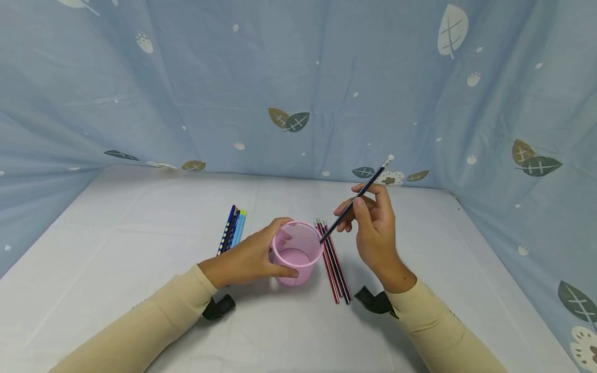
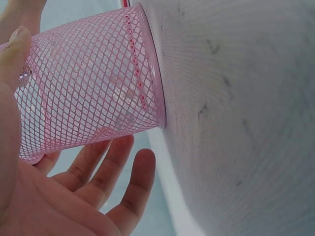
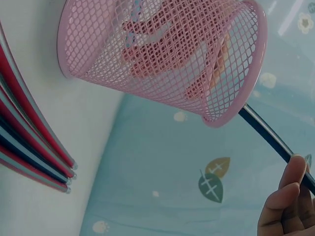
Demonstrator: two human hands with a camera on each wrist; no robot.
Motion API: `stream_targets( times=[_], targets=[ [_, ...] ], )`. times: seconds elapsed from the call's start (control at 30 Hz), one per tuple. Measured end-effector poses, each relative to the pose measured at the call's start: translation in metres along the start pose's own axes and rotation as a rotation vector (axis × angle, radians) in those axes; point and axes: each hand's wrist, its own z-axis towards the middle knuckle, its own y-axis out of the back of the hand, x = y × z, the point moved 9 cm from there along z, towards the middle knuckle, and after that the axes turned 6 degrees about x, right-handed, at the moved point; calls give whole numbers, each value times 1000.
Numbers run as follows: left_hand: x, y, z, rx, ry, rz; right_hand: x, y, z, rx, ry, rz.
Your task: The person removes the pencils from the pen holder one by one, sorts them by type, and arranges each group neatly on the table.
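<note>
A pink mesh pen cup stands upright, its base at the white tabletop in the left wrist view. My left hand grips the cup from the left, thumb across the near side and fingers around the far side. Between thumb and fingers, my right hand pinches a dark pencil with a white eraser end. The pencil slants, eraser end up and to the right, its lower end at the cup's right rim. In the right wrist view the pencil meets the rim from outside.
Several red and black pencils lie side by side just right of the cup. Left of it lie several blue and dark pencils, some dotted, partly hidden by my left forearm. A blue leaf-patterned curtain hangs behind the white table.
</note>
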Motion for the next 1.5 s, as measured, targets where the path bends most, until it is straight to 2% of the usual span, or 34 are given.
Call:
stream_targets(
  times=[0.53, 1.5],
  targets=[
    [-1, 0, -1, -1, 4, 8, -20, 7, -1, -21, -151, -67],
    [1, 1, 0, -4, -9, 14, -70, 2, -5, 149, -467, -148]
  ],
)
